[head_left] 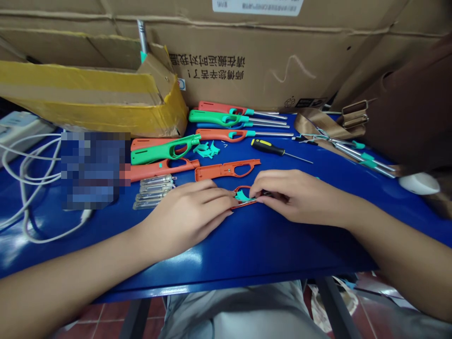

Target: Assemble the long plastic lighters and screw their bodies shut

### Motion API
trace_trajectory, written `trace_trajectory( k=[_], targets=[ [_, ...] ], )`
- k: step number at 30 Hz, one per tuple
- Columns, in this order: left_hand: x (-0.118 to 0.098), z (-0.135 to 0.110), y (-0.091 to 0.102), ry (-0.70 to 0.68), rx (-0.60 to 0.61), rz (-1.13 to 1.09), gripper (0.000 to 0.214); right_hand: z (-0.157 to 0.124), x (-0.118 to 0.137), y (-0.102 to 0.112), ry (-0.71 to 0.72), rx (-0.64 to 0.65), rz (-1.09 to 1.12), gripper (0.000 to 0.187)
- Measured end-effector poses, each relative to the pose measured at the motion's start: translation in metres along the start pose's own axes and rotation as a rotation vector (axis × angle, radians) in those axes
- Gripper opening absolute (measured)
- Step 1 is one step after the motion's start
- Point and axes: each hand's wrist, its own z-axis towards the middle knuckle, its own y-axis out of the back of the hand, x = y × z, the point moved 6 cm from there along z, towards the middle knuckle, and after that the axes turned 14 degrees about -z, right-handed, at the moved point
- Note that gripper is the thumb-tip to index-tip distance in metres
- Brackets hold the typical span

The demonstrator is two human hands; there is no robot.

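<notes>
An orange lighter casing half (247,188) lies on the blue table between my hands, partly covered by them. A teal trigger (242,196) sits in it, and a thin silvery part shows along its near side. My left hand (194,214) is closed over the casing's left end, fingers pressed together. With thumb and forefinger pinched, my right hand (294,194) is at the casing's right end beside the trigger; what the pinch holds is hidden. Just beyond lies another orange casing half (226,170). Clear lighter fuel tanks (150,197) lie left of my left hand.
Several long-nosed lighters (226,135) and green casings (155,149) lie behind, near loose teal triggers (206,150) and a screwdriver (268,146). A yellow-taped carton (141,117) stands back left, white cables (26,188) far left. Metal tubes (367,157) and a brown strap (307,123) lie right.
</notes>
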Motion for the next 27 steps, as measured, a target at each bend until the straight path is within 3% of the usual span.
trace_trajectory(
  k=[6,12,21,27],
  targets=[
    [0.000,0.000,-0.001,-0.018,0.004,0.043,0.022,0.000,-0.002,0.000,-0.047,-0.001,-0.133,0.012],
    [-0.004,0.001,-0.002,-0.050,0.022,0.104,0.025,-0.005,0.010,-0.001,0.110,-0.029,-0.385,0.018],
    [-0.008,0.001,-0.003,-0.089,0.052,0.201,0.026,0.000,0.013,-0.014,0.105,-0.090,-0.308,0.018],
    [-0.007,0.006,0.007,-0.035,-0.028,0.066,0.020,0.001,0.010,-0.013,0.066,-0.047,-0.264,0.017]
  ],
)
